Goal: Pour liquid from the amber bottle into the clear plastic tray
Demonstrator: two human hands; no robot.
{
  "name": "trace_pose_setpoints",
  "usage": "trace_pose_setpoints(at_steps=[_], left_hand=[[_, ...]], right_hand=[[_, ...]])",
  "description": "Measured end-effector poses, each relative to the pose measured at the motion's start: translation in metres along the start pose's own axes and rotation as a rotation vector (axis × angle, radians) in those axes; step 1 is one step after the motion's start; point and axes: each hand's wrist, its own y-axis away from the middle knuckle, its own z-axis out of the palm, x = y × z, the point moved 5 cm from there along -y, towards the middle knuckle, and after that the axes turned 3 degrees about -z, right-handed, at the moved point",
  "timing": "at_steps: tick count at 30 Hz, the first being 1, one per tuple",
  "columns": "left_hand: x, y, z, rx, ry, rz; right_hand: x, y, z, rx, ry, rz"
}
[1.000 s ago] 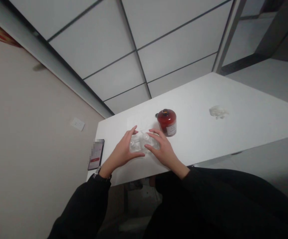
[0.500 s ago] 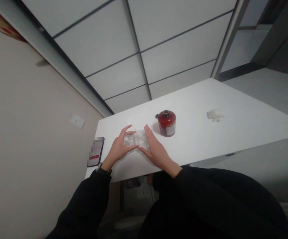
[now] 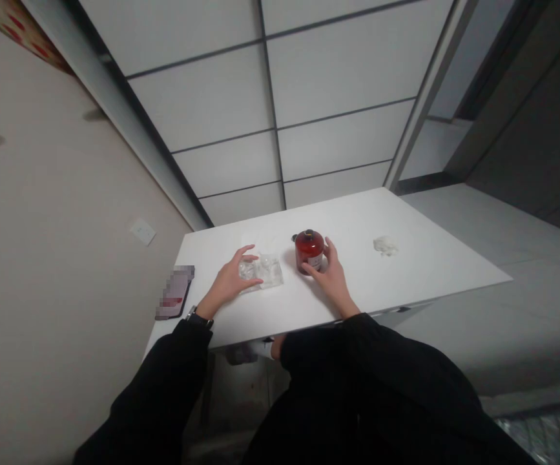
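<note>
My left hand point(image 3: 234, 274) curves its thumb and fingers around the left end of a clear, see-through plastic piece with rounded shapes point(image 3: 270, 271), which rests on the white table point(image 3: 357, 219). To its right stands a dark red, glossy bottle point(image 3: 309, 244) with a rounded shoulder, a pale label and a dark top. My right hand point(image 3: 332, 274) grips this bottle from the right and front, the thumb over its lower front and the fingers on its far right side. The bottle is upright on the table. A small dark round thing point(image 3: 294, 237) lies just behind it.
A phone point(image 3: 176, 292) lies at the table's left end by the wall with a socket point(image 3: 143, 231). Farther right is a crumpled whitish tissue or smear point(image 3: 385, 245). White panelled doors point(image 3: 231, 155) stand behind the table.
My right hand has left the clear plastic piece and moved right onto the red bottle. My left hand has stayed at the plastic piece. The camera view has shifted.
</note>
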Motion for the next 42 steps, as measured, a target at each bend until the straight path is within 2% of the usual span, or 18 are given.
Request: trace_pose_setpoints(at_steps=[5,7,9,12,13,15,18,21,25,29,32,33,35,38,40,42], left_hand=[[-0.002,-0.002,0.007,0.009,-0.002,0.037],[-0.005,-0.001,0.007,0.031,0.025,0.085],[-0.011,-0.001,0.001,0.107,0.09,0.185],[-0.025,-0.008,-0.023,0.333,0.236,0.298],[-0.032,-0.014,-0.032,0.414,0.282,0.283],[-0.046,-0.031,-0.045,0.553,0.301,0.156],[-0.065,-0.059,-0.048,0.642,0.204,-0.071],[-0.082,-0.079,-0.033,0.591,0.132,-0.149],[-0.101,-0.088,-0.008,0.405,0.061,-0.185],[-0.102,-0.088,0.001,0.301,0.031,-0.189],[-0.094,-0.091,0.005,0.26,0.01,-0.088],[-0.092,-0.093,0.007,0.235,-0.007,-0.031],[-0.09,-0.094,0.014,0.165,-0.062,0.067],[-0.096,-0.094,0.022,0.082,-0.147,0.088],[-0.101,-0.094,0.024,0.068,-0.172,0.073],[-0.105,-0.094,0.024,0.068,-0.178,0.065]], right_hand=[[-0.002,0.004,0.026,-0.094,-0.051,-0.026],[-0.003,0.006,0.029,-0.096,-0.071,-0.032],[0.001,0.004,0.022,-0.047,-0.097,-0.011],[0.012,-0.011,-0.002,0.047,-0.08,0.028],[0.015,-0.019,-0.009,0.06,-0.054,0.03],[0.02,-0.04,-0.017,0.043,0.004,0.02],[0.023,-0.074,-0.009,-0.058,0.114,-0.02],[0.025,-0.095,0.009,-0.169,0.237,-0.095],[0.029,-0.098,0.028,-0.33,0.361,-0.176],[0.033,-0.094,0.036,-0.4,0.436,-0.188],[0.027,-0.092,0.033,-0.414,0.478,-0.157],[0.02,-0.091,0.028,-0.375,0.448,-0.137],[-0.001,-0.085,0.011,-0.192,0.317,-0.095],[-0.046,-0.065,-0.013,0.121,0.084,-0.099],[-0.077,-0.051,-0.017,0.208,-0.025,-0.184],[-0.1,-0.04,-0.014,0.235,-0.05,-0.272]])
